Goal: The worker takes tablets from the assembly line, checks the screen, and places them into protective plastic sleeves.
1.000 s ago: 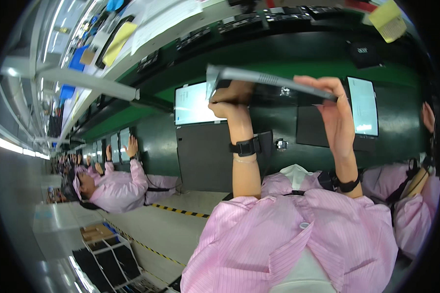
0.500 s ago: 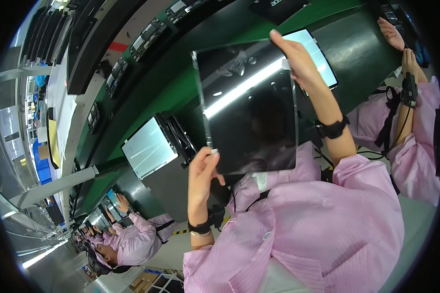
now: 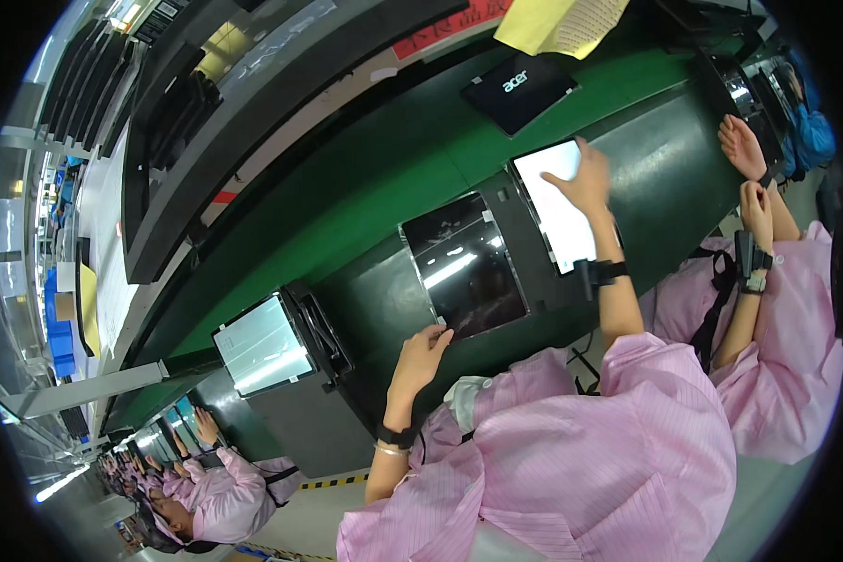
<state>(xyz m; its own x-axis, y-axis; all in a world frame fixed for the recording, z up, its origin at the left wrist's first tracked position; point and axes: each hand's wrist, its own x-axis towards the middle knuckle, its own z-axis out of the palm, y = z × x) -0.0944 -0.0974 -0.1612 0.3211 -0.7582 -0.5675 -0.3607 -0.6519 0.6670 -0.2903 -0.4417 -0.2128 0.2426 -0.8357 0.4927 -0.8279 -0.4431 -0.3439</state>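
A dark glossy screen panel (image 3: 464,272) lies flat on the bench in front of me, light reflecting off its face. The thumb and fingers of my left hand (image 3: 421,358) are closed at its near left corner. My right hand (image 3: 585,183) is over a brightly lit white screen (image 3: 554,211) to the right of the panel. Its fingers are spread, with the thumb apart across the lit face and the fingertips by the far right edge, slightly blurred. Both wrists wear black bands.
Left along the bench, another lit screen (image 3: 264,347) stands beside a black frame (image 3: 317,323). A black panel with a white logo (image 3: 520,92) lies at the far side below yellow paper (image 3: 562,23). A co-worker's hands (image 3: 749,178) are at the right; other people sit at the left.
The dark panel has come down from the raised grip of both hands onto the bench. My right hand has let go and moved onto the lit screen. My left hand stays at the panel's corner.
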